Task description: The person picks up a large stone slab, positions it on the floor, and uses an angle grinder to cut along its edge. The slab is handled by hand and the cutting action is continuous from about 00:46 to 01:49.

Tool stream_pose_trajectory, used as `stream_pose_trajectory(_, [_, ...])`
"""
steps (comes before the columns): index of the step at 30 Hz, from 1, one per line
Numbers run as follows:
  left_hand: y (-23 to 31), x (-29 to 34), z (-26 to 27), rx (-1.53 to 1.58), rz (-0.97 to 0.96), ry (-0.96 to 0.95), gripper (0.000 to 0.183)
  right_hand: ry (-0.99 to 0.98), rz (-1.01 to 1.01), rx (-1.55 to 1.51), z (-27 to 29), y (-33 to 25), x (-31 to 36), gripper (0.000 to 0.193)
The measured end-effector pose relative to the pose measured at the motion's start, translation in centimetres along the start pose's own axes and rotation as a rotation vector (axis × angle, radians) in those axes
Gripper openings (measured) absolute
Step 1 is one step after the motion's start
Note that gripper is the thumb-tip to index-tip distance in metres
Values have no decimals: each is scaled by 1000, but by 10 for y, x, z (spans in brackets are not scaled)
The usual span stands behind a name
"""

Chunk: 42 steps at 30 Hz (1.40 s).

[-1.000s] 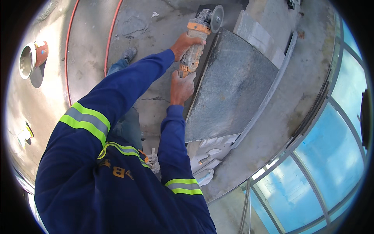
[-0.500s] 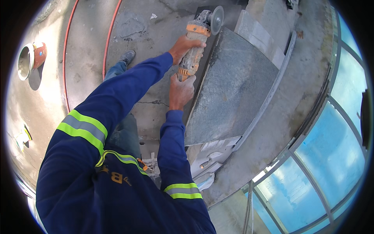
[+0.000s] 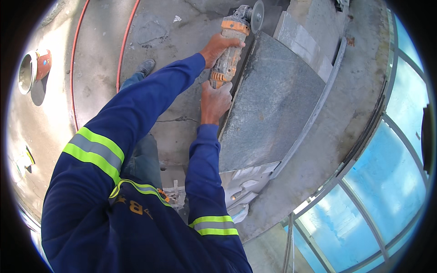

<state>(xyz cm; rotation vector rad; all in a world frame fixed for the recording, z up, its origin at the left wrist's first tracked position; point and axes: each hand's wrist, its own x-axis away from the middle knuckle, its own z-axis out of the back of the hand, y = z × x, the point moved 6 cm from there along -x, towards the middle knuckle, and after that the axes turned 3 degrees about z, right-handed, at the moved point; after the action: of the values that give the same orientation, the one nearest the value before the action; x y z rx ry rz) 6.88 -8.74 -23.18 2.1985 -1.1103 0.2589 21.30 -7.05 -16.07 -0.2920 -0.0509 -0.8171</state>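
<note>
Left of slab [image 3: 275, 107]: grinder [image 3: 230, 57]. Farther left: 2 hoses [image 3: 72, 68], then bucket [image 3: 42, 66]. Right of slab: strip [image 3: 335, 68], then windows [image 3: 382, 159]. Beyond slab's far edge: block [image 3: 300, 43].

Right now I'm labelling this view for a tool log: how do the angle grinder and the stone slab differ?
The angle grinder is long and narrow with a round disc; the stone slab is a broad, flat sheet.
The grinder is orange and gray; the slab is gray.
The grinder is gripped by both hands; the slab lies broad face up.
Both show gray surfaces.
</note>
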Motion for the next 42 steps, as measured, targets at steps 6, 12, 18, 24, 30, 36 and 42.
stream_pose_trajectory(6, [-3,9,3,-39,-21,-10,53,-47,-43,-41,-2,3,11,41])
stream_pose_trajectory(12, [-6,25,1,-54,-1,-32,57,-35,-51,-39,-3,9,25,41])
stream_pose_trajectory(18, [-3,26,0,-66,6,-23,54,-45,-66,-102,-2,9,24,44])
stream_pose_trajectory(24, [-1,13,0,-69,17,-9,52,-48,-31,-62,-1,4,12,41])
stream_pose_trajectory(30, [3,1,0,-93,32,4,51,-66,-52,-82,-1,0,-2,40])
stream_pose_trajectory(36, [4,-11,-3,-63,17,23,46,-85,-69,-120,-5,3,-12,40])
stream_pose_trajectory(42, [2,-5,-1,-88,14,8,50,-81,-41,-72,-5,5,-7,40])
